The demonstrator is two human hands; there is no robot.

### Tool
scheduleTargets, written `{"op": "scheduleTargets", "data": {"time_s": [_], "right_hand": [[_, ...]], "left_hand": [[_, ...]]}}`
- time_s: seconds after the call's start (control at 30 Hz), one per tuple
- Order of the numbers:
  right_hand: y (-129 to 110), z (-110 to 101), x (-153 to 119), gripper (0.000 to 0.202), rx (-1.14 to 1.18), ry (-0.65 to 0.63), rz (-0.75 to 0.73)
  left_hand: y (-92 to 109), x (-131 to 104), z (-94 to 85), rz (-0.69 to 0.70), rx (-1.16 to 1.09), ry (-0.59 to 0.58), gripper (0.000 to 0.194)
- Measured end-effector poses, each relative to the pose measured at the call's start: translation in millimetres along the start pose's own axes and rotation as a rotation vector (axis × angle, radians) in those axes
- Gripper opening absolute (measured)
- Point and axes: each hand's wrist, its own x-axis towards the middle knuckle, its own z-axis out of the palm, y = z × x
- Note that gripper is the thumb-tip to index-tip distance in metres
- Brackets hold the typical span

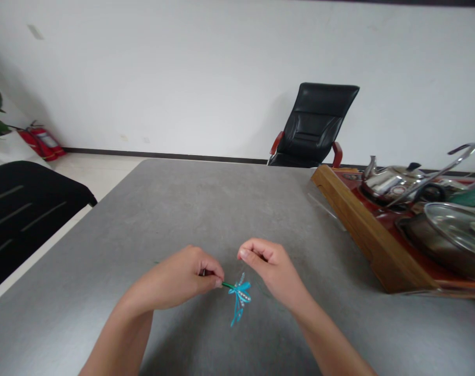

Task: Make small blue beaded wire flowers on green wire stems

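A small blue beaded flower with looped petals and clear beads hangs over the grey table. Its short green stem is pinched between the thumb and fingers of my left hand. To the upper right of the flower is my right hand, thumb and forefinger pressed together. A faint thin strand seems to run down from those fingertips toward the flower, too fine to name surely. Beads or loops trail below the petals.
A wooden tea tray on the right bears a metal kettle and a glass-lidded pot. Behind the table stands a black office chair. A black chair and red fire extinguishers are at left.
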Motion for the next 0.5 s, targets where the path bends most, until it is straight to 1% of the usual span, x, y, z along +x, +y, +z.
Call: {"op": "scheduleTargets", "data": {"time_s": [0.13,0.27,0.37,0.5], "right_hand": [[-19.7,2.6,-13.2,0.025,-0.083,0.02,-0.047],[-33.4,5.3,-23.5,0.023,-0.173,0.028,-0.097],[-38.4,6.0,-27.8,0.021,-0.24,0.02,-0.141],[-37.8,7.4,-29.7,0.019,-0.312,-0.033,-0.171]], "left_hand": [[0.5,1.5,-2.4,-0.016,0.003,0.063,0.021],[-2.4,4.0,-5.1,-0.051,-0.037,0.183,0.024],[-5.9,5.5,-6.9,-0.092,-0.081,0.294,0.027],[-10.1,5.4,-9.1,-0.108,-0.147,0.418,0.027]]}}
